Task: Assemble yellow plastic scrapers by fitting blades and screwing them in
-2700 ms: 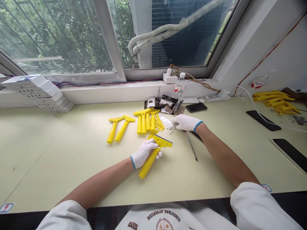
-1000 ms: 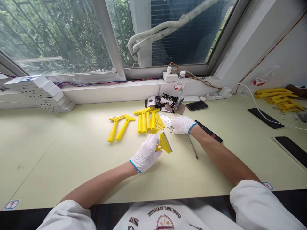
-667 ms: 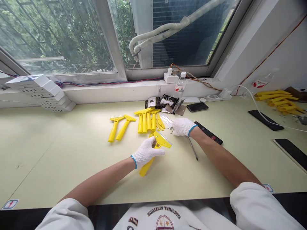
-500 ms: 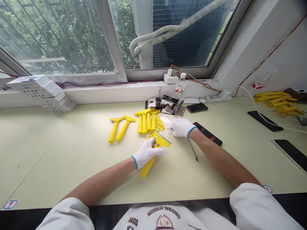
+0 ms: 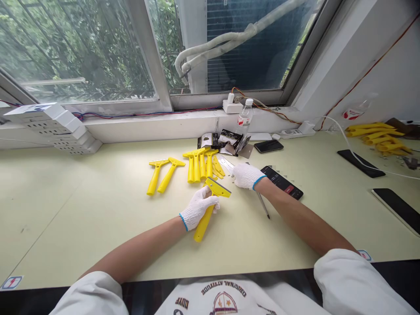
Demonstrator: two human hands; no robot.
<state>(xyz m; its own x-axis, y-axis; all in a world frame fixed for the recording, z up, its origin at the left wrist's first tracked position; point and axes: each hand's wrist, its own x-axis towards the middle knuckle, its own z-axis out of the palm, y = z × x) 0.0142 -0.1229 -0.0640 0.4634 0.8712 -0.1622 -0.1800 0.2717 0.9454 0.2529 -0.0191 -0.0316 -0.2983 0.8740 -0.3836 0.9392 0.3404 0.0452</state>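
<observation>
My left hand (image 5: 201,204), in a white knit glove, is wrapped round the handle of a yellow scraper (image 5: 204,225), its blade head tilted up to the right. My gloved right hand (image 5: 246,176) rests at the table beside a few tiny screws (image 5: 231,175), fingers drawn together and pointing down; whatever is between the fingertips is hidden. A screwdriver (image 5: 263,205) lies partly under the right hand and wrist. Beyond the hands lie several yellow scrapers (image 5: 196,167) side by side, loose yellow head pieces (image 5: 217,168) and thin metal blades (image 5: 225,163).
Two more scrapers (image 5: 170,175) lie to the left. A lit phone (image 5: 284,183) is by my right forearm, a dark phone (image 5: 268,146) behind it. Black packets (image 5: 229,139) and a water bottle (image 5: 244,117) stand by the sill. White boxes (image 5: 55,127) are stacked far left.
My left hand has turned the scraper slightly and shifted a little left. My right hand stays by the screws with small finger movement. The view has drifted slightly.
</observation>
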